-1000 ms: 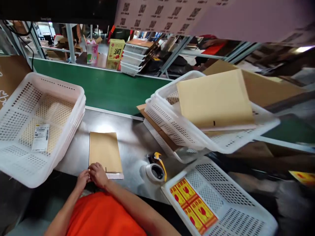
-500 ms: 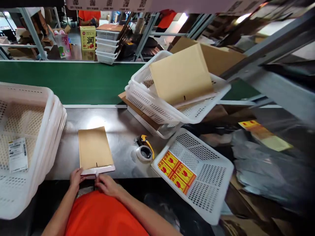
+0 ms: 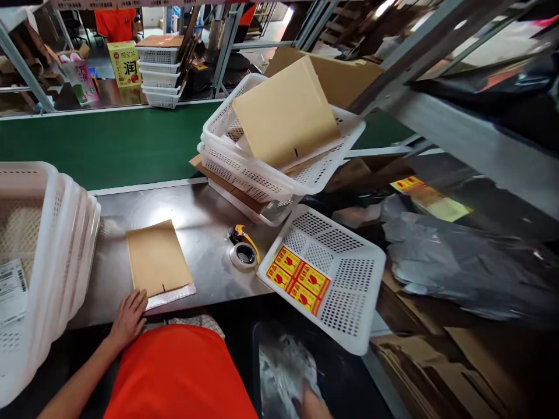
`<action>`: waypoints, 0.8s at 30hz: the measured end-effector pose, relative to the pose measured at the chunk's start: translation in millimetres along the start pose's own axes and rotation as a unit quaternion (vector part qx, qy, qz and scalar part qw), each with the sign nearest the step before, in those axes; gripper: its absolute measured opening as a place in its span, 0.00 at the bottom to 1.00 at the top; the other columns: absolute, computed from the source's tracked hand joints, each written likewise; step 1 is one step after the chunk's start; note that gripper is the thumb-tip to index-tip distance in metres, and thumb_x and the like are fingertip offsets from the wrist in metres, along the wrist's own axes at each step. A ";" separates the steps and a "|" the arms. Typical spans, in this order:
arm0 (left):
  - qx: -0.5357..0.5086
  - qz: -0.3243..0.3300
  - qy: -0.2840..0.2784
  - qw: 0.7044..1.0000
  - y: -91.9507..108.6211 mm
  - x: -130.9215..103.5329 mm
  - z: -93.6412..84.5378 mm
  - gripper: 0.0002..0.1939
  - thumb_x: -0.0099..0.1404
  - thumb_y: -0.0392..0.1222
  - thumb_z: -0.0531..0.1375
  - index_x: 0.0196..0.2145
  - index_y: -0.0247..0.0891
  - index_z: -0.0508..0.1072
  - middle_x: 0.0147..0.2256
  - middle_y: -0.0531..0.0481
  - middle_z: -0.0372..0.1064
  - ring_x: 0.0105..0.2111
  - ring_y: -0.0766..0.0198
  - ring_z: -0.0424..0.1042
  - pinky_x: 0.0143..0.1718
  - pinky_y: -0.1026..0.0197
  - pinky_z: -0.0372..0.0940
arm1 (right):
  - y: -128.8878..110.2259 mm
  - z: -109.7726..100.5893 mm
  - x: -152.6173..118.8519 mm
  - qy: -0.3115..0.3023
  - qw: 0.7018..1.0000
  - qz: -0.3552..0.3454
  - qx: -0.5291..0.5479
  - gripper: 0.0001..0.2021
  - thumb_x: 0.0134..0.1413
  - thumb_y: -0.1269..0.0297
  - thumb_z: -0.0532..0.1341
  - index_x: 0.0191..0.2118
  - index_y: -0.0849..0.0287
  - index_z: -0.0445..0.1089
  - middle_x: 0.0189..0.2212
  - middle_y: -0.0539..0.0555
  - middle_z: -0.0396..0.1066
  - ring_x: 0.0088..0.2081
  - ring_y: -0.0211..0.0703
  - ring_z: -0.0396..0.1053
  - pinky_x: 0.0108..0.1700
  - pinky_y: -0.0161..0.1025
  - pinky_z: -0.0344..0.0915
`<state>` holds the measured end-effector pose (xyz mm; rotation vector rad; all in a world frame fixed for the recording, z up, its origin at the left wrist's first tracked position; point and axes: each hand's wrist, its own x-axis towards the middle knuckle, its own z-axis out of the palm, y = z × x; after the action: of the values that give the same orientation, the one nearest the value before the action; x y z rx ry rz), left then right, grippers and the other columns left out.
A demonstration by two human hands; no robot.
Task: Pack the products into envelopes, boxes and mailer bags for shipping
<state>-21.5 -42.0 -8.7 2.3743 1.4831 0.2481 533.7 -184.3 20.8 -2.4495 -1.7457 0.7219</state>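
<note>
Padded envelope (image 3: 158,259) lies flat on the steel table (image 3: 205,215), bubble flap open toward the 6 o'clock edge. White basket stack (image 3: 65,244) stands at its 9 o'clock, sticker basket (image 3: 349,302) at 4 o'clock, tape dispenser (image 3: 243,251) at 3 o'clock. Left hand (image 3: 127,317) is spread flat, fingertips touching the envelope's near-left corner. Right hand (image 3: 312,401) is low in the bag bin (image 3: 283,366) at 5 o'clock; cannot tell its grip. Step looks like fetching while pinning; closing the flap needs both hands at that edge.
</note>
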 end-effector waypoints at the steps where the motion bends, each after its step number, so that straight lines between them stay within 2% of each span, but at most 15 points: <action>1: 0.014 0.017 -0.014 1.000 -1.0 4.3 -1.7 0.28 0.71 0.36 0.57 0.67 0.40 0.70 0.70 0.38 0.64 0.71 0.43 0.59 0.69 0.39 0.57 | -28.1 12.9 22.5 -0.012 0.999 -0.035 0.012 0.18 0.52 0.53 0.55 0.38 0.42 0.83 0.26 0.65 0.81 0.30 0.70 0.82 0.30 0.61 0.77; 2: 0.023 0.026 -0.024 0.999 -1.6 8.9 -3.8 0.27 0.71 0.35 0.56 0.66 0.41 0.71 0.70 0.38 0.64 0.70 0.43 0.60 0.69 0.38 0.57 | -59.1 25.9 46.7 -0.025 0.996 -0.087 0.026 0.21 0.56 0.57 0.53 0.45 0.45 0.83 0.38 0.67 0.84 0.39 0.67 0.83 0.39 0.61 0.80; 3: 0.026 0.034 -0.033 0.999 -1.9 13.3 -6.1 0.25 0.71 0.35 0.56 0.64 0.41 0.72 0.69 0.39 0.65 0.70 0.44 0.61 0.68 0.38 0.58 | -91.3 37.7 71.1 -0.033 0.990 -0.135 0.038 0.24 0.60 0.59 0.52 0.53 0.47 0.81 0.49 0.65 0.83 0.49 0.61 0.82 0.52 0.58 0.79; 5: 0.026 0.047 -0.048 0.997 -1.8 20.8 -10.1 0.21 0.72 0.35 0.57 0.60 0.42 0.75 0.68 0.39 0.67 0.68 0.44 0.63 0.66 0.39 0.61 | -154.0 53.8 116.8 -0.057 0.965 -0.251 0.058 0.26 0.61 0.61 0.55 0.63 0.49 0.74 0.63 0.56 0.75 0.65 0.52 0.71 0.69 0.53 0.66; 7: 0.022 0.054 -0.052 0.997 -1.1 26.1 -12.3 0.18 0.73 0.34 0.56 0.56 0.42 0.78 0.65 0.40 0.70 0.65 0.45 0.66 0.63 0.40 0.65 | -205.1 57.6 154.4 -0.088 0.900 -0.426 0.039 0.32 0.60 0.67 0.59 0.70 0.54 0.65 0.71 0.58 0.64 0.73 0.54 0.59 0.75 0.59 0.54; 9: 0.014 0.048 -0.044 0.998 0.2 29.4 -12.4 0.16 0.73 0.33 0.55 0.51 0.41 0.80 0.62 0.39 0.73 0.62 0.45 0.69 0.61 0.41 0.67 | -237.3 53.1 182.4 -0.118 0.843 -0.525 0.006 0.37 0.57 0.66 0.65 0.73 0.56 0.60 0.74 0.61 0.58 0.75 0.57 0.53 0.75 0.63 0.49; 11: -0.010 0.029 -0.022 0.999 2.6 31.2 -11.1 0.15 0.73 0.33 0.55 0.48 0.41 0.81 0.59 0.39 0.75 0.59 0.47 0.71 0.58 0.43 0.69 | -249.9 48.5 202.1 -0.149 0.812 -0.564 -0.017 0.40 0.56 0.61 0.68 0.73 0.54 0.60 0.74 0.62 0.58 0.75 0.56 0.53 0.75 0.61 0.50; 13: -0.057 -0.008 0.014 0.998 6.7 31.9 -9.2 0.16 0.73 0.33 0.54 0.47 0.41 0.81 0.55 0.39 0.78 0.57 0.49 0.72 0.57 0.45 0.70 | -248.6 49.7 214.7 -0.166 0.800 -0.577 -0.013 0.37 0.57 0.59 0.69 0.72 0.53 0.63 0.73 0.62 0.60 0.74 0.55 0.56 0.74 0.59 0.53; 16: -0.139 -0.074 0.066 0.985 15.4 31.4 -6.5 0.17 0.75 0.37 0.50 0.46 0.40 0.80 0.50 0.39 0.79 0.53 0.52 0.73 0.58 0.47 0.69 | -239.1 61.4 221.7 -0.153 0.813 -0.560 0.032 0.25 0.62 0.63 0.65 0.64 0.52 0.72 0.69 0.60 0.68 0.71 0.51 0.62 0.72 0.56 0.56; 19: -0.170 -0.123 0.090 0.974 23.5 30.7 -4.8 0.18 0.77 0.40 0.48 0.45 0.41 0.78 0.48 0.41 0.78 0.52 0.54 0.73 0.58 0.48 0.68 | -235.2 72.8 219.2 -0.138 0.831 -0.535 0.064 0.13 0.68 0.63 0.60 0.53 0.53 0.79 0.64 0.58 0.73 0.68 0.50 0.67 0.71 0.56 0.59; 24: -0.167 -0.193 0.101 0.962 26.6 35.5 -2.5 0.17 0.76 0.42 0.48 0.39 0.41 0.75 0.41 0.42 0.78 0.44 0.53 0.74 0.52 0.49 0.68 | -242.2 77.9 212.9 -0.104 0.861 -0.486 0.106 0.14 0.72 0.60 0.56 0.45 0.53 0.80 0.57 0.57 0.79 0.61 0.50 0.74 0.65 0.54 0.66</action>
<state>15.8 -20.4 2.4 1.7983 1.7943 0.6035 343.4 78.4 -48.4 -1.0888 -2.4236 0.9483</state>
